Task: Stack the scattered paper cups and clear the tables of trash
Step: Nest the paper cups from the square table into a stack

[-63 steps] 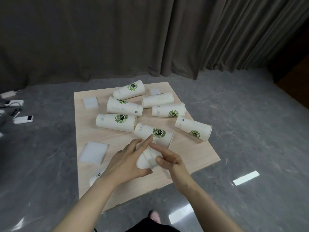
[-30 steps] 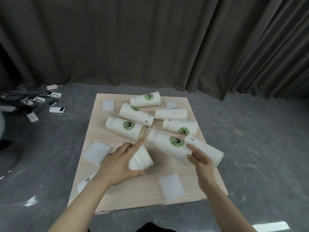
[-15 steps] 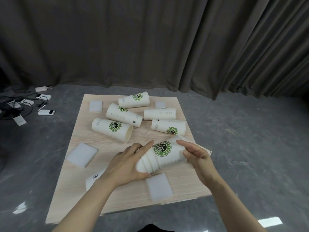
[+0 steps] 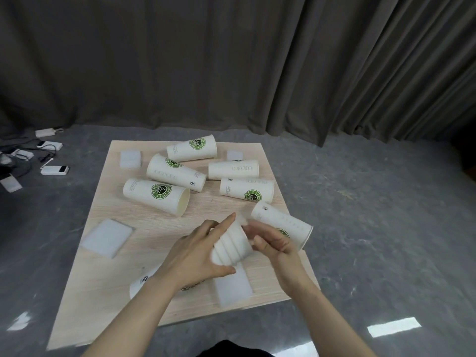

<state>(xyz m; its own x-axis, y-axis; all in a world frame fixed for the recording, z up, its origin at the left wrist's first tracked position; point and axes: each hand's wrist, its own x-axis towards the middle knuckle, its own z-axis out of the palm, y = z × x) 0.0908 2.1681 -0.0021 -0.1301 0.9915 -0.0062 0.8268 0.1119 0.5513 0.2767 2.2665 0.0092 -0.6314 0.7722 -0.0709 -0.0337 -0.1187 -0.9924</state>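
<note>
Hands over near tabletop (image 4: 108, 274), left hand (image 4: 195, 256) fingers gripping nested cup stack (image 4: 231, 247), right hand (image 4: 273, 242) fingers curled round its far end, loose cups beyond.

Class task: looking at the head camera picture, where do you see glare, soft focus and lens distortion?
Head view: glare patches on the floor; the foam pads, such as the pad, look soft-edged; the curtain folds lean at the right edge, wide-angle distortion.
</note>
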